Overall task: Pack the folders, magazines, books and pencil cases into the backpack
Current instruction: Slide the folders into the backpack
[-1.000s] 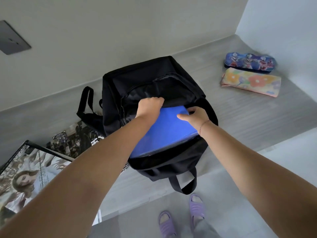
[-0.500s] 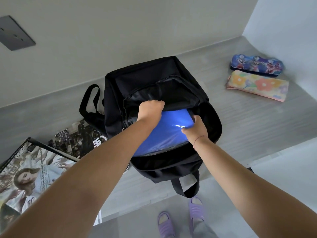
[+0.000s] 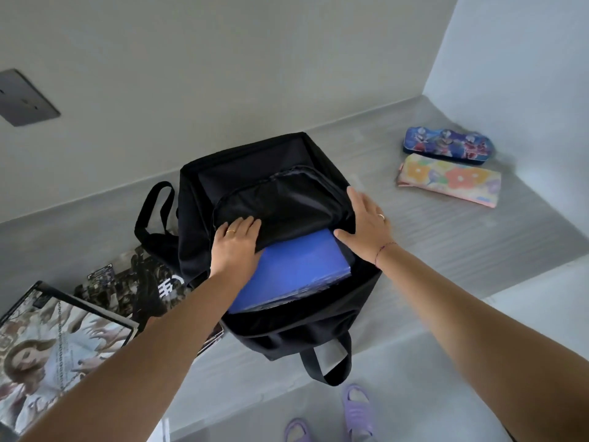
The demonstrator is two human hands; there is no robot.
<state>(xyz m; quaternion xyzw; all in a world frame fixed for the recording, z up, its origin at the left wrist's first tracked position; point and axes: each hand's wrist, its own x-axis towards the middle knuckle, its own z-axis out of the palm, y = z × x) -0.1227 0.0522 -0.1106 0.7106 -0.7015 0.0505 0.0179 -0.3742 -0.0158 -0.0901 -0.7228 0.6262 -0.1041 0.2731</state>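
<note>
A home room: grey ledge [image 3: 446, 237], wall switch plate [image 3: 24, 97], purple slippers [image 3: 358, 409].

Your hands at the open black backpack [image 3: 255, 173] on the grey worktop [image 3: 446, 244].

Your left hand [image 3: 235, 247] lies flat on the lifted front flap [image 3: 280, 202]; your right hand [image 3: 366, 223] rests open-palmed on the flap's right edge. A blue folder [image 3: 296, 272] sits inside the opening. Two magazines [image 3: 60, 339] lie near the worktop's left end, one partly beneath the backpack. Toward the far right corner, a blue pencil case [image 3: 447, 147] lies just beside a floral pencil case [image 3: 449, 180].
</note>
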